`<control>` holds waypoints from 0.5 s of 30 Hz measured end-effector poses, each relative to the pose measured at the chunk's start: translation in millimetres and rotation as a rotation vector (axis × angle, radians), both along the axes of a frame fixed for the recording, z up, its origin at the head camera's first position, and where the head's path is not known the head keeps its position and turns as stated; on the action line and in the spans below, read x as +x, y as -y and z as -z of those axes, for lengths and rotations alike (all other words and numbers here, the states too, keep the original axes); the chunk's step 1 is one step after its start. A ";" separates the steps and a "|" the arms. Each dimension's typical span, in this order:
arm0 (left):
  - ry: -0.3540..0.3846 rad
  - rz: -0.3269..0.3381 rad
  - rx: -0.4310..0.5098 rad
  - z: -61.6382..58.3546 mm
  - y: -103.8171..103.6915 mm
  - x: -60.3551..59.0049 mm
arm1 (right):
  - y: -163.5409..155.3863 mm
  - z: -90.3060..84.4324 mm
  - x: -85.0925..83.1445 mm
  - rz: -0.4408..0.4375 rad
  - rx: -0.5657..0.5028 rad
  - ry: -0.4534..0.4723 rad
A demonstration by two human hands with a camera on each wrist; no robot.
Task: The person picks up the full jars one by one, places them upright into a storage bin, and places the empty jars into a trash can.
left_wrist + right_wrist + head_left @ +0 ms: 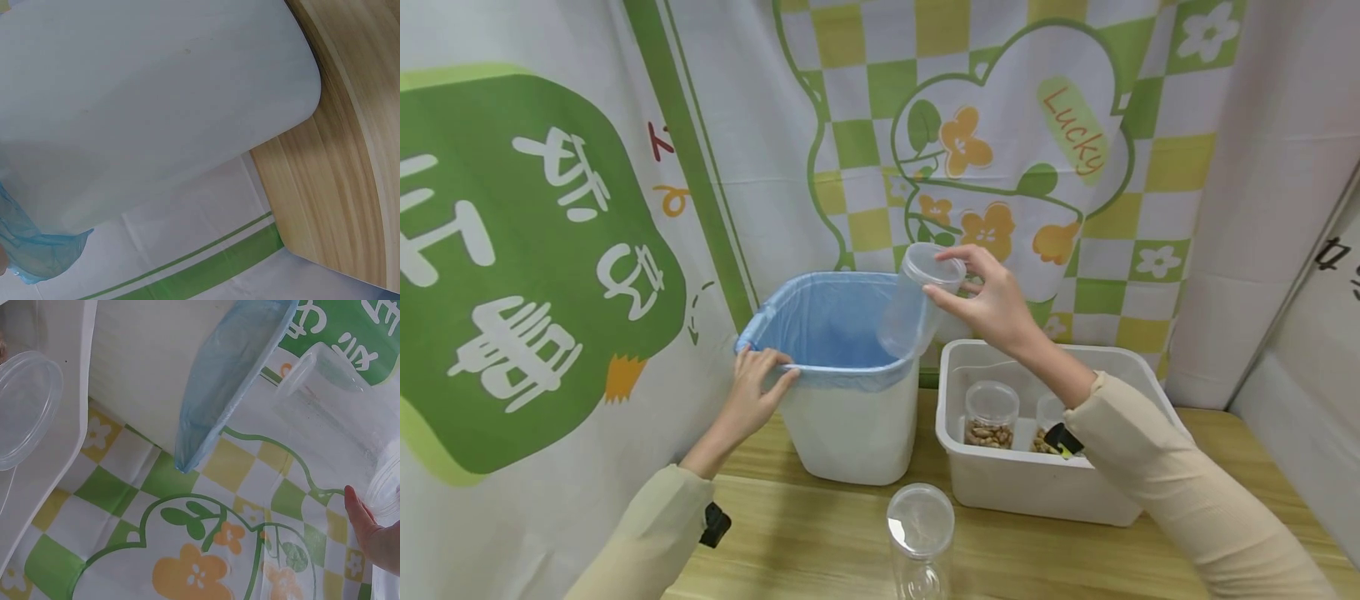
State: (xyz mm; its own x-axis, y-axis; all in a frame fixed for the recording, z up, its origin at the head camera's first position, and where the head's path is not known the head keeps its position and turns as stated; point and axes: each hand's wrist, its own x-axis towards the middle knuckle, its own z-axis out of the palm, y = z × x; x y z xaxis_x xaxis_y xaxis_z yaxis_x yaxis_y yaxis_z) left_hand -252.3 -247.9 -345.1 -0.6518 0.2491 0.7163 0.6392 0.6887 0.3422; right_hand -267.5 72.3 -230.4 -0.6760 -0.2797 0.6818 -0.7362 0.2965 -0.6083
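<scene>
A clear plastic jar (904, 312) hangs tilted over the right rim of the white trash bin (857, 433). My right hand (992, 304) holds it near its upper end, thumb and fingers on opposite sides. No contents show inside that jar (340, 406). On the bin's front left rim, my left hand (756, 392) grips the edge over the blue liner (850, 379). Only a fingertip of it shows in the left wrist view, beside the liner (47, 253). Another clear lidded jar (921, 525) stands upright on the table in front.
Right of the bin sits a white tub (1045, 483). Inside it are a lidded jar (992, 408) of brown nuts and a second jar (1049, 410), partly hidden by the right arm. Printed curtains (880, 75) rise behind and beside the wooden table (820, 533).
</scene>
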 end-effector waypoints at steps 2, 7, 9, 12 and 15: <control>0.002 -0.001 -0.001 -0.4 -0.4 -0.1 | 4.9 -0.9 -2.7 -0.002 0.001 0.005; 0.000 -0.002 0.000 -0.8 -0.9 0.4 | 18.4 -1.0 -10.0 -0.012 0.004 0.018; -0.003 -0.001 0.003 -0.7 -0.9 0.4 | 24.0 -0.4 -12.4 -0.015 0.015 0.024; -0.003 0.000 0.008 -0.4 -0.7 0.3 | 32.0 1.7 -15.3 -0.007 0.040 0.027; -0.004 0.000 0.011 -0.3 -0.6 0.2 | 38.9 3.9 -17.9 -0.007 0.058 0.034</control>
